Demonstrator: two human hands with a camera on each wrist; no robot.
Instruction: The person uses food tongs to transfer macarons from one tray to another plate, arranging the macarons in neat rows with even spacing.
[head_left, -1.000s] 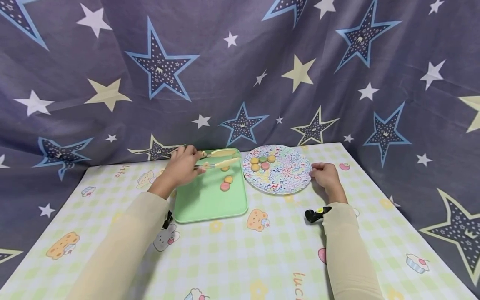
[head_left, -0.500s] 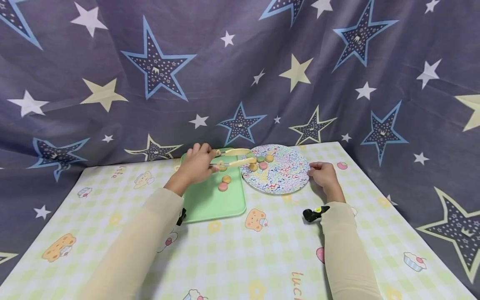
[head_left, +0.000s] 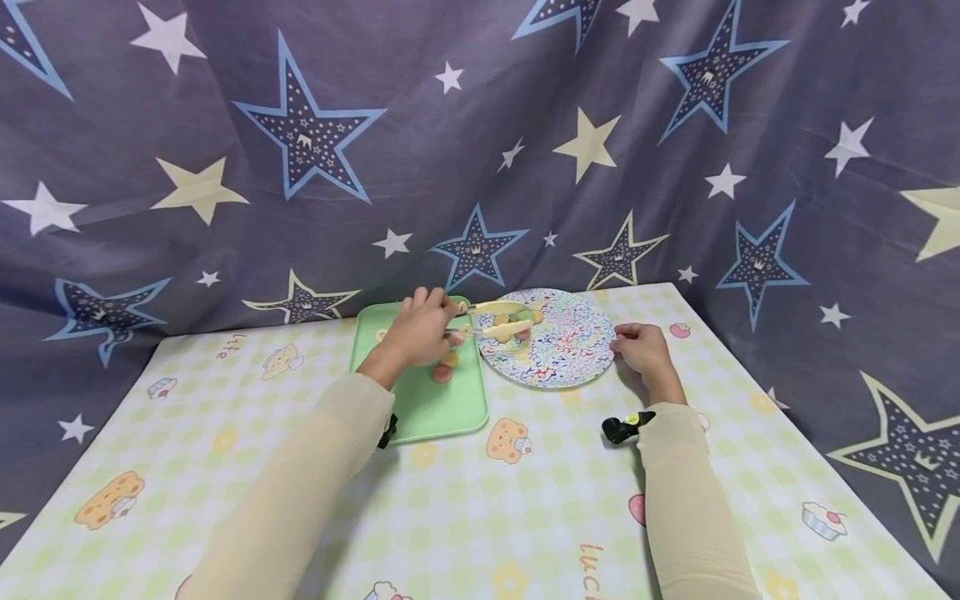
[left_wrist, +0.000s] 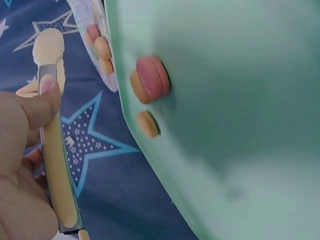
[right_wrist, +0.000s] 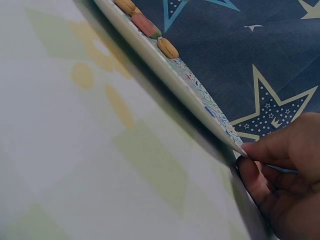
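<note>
My left hand (head_left: pixel 422 327) grips cream-tipped metal tongs (head_left: pixel 504 332), whose tips reach over the left part of a speckled plate (head_left: pixel 570 354). They overlap several macarons there; I cannot tell whether one is between the tips. In the left wrist view, the thumb lies along one arm of the tongs (left_wrist: pixel 59 165). On the green tray (head_left: pixel 442 417) below this hand are a pink macaron (left_wrist: pixel 152 76), a yellow macaron (left_wrist: pixel 139 87) against it, and another yellow macaron (left_wrist: pixel 148 124). My right hand (head_left: pixel 647 350) pinches the plate's right rim between thumb and fingers.
The tray and plate sit side by side near the back of a table with a checked cloth (head_left: pixel 465 525). A dark star-patterned curtain (head_left: pixel 420 150) rises right behind them. A black wrist device (head_left: pixel 626 427) sits by the right sleeve.
My left hand has carried the tongs rightward from above the tray to over the macarons on the plate. My right hand keeps its pinch on the rim.
</note>
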